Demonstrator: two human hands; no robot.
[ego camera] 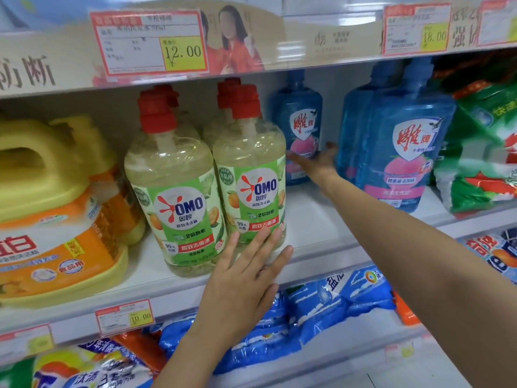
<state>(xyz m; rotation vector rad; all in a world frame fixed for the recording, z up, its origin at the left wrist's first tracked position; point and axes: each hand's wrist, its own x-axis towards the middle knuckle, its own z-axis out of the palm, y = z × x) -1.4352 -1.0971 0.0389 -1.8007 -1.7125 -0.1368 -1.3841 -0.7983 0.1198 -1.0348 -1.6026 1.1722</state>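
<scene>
Two clear OMO dish-soap bottles with red caps stand at the shelf front, one on the left [174, 197] and one on the right [251, 186], with more behind them. My left hand [246, 278] lies flat with straight fingers, its fingertips against the base of the right OMO bottle. My right hand [316, 161] reaches deep into the shelf with fingers spread, touching a blue bottle [300, 130] that stands at the back. Two more blue bottles [402, 152] stand to the right, nearer the front.
A big yellow and orange detergent jug [53, 208] fills the left of the white shelf [313, 231]. Green powder bags [481, 152] sit at the far right. Blue bags [307, 312] lie on the shelf below. Price tags hang on the shelf edges above.
</scene>
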